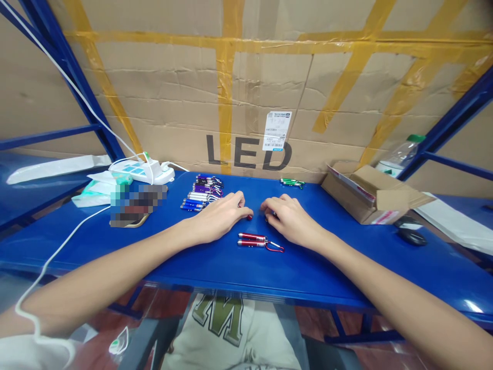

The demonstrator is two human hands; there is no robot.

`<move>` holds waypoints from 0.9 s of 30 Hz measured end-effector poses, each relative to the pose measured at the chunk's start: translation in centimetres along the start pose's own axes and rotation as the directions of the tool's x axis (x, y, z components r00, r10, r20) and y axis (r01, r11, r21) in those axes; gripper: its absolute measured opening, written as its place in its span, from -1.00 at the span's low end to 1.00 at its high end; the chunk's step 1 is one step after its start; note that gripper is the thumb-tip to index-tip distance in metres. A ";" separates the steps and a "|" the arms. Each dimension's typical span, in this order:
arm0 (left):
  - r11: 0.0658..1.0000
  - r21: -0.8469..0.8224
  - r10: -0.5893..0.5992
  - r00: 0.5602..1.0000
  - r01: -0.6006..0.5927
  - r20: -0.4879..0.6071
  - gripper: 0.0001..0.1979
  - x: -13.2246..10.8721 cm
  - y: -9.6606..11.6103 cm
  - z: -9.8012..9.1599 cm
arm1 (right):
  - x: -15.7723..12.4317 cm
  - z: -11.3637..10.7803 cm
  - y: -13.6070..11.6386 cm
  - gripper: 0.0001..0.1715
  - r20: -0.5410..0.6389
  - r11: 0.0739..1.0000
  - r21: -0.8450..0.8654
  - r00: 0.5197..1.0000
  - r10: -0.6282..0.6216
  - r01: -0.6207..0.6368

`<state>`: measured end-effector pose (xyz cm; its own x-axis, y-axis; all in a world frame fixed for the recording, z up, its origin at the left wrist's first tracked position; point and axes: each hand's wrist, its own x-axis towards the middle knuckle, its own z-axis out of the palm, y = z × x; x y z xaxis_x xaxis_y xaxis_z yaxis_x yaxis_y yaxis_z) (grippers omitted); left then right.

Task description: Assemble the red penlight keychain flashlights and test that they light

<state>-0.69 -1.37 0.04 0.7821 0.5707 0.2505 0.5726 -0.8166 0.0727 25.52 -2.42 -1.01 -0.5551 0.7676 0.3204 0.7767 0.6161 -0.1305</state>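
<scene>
My left hand point(225, 216) is closed just left of the table's middle. A red end point(249, 217) shows under its thumb tip, apparently of a red keychain flashlight whose body the hand hides. Facing it across a small gap, my right hand point(288, 218) has its fingers curled in, with a small shiny bit at the fingertips that is too blurred to name. Two red keychain flashlights point(251, 243) with a red carabiner clip lie side by side below the hands. Beyond my left hand are rows of blue point(192, 204), silver point(198, 196), purple point(205, 189) and black keychain flashlights point(208, 180).
Green keychain flashlights point(291, 182) lie at the back. An opened cardboard box point(370, 198) and a black mouse point(411, 236) are at right. A white power strip point(144, 170), tissue pack point(102, 189) and partly blurred phone-like object point(134, 205) are at left. Taped cardboard point(173, 97) walls the back.
</scene>
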 end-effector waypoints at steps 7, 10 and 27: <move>0.998 -0.061 0.001 0.999 -0.004 -0.049 -0.70 0.2 -0.2 0.1 | 0.1 -0.2 -0.2 -0.79 0.029 1.000 0.008 0.999 0.021 -0.021; 0.998 -0.053 0.011 0.998 -0.015 -0.068 -0.70 0.3 -0.4 0.2 | 0.1 -0.2 -0.2 -0.79 0.030 1.000 0.000 0.999 0.020 -0.020; 0.995 -0.095 0.022 0.987 -0.037 -0.157 -0.78 0.5 -0.1 0.4 | 0.2 -0.2 -0.3 -0.78 0.048 0.999 -0.017 0.998 0.039 -0.038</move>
<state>-0.29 -1.02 -0.22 0.7458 0.5321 0.4008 0.5174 -0.8417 0.1546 25.23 -2.53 -0.69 -0.5378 0.7988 0.2698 0.8025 0.5831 -0.1267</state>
